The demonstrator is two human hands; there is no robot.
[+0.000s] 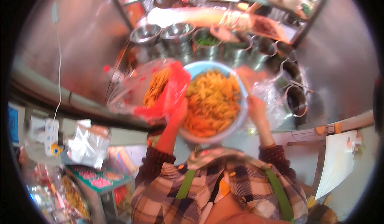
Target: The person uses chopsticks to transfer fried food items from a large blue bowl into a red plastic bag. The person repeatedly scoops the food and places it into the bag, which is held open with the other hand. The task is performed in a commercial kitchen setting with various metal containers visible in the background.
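A light-blue plastic basin in front of my body holds a heap of yellow-orange cut food strips, redder towards the near side. My right hand grips the basin's right rim. At the left rim is my left hand, its fingers blurred and partly hidden by red plastic; it appears to hold the basin. Right beside it, a red and clear plastic bag lies with orange-brown strips showing in it.
Metal pots line the counter's far side, one holding chopped greens. More pots curve down the right. Crumpled clear plastic lies right of the basin. Metal walls flank the counter. A power strip hangs at left.
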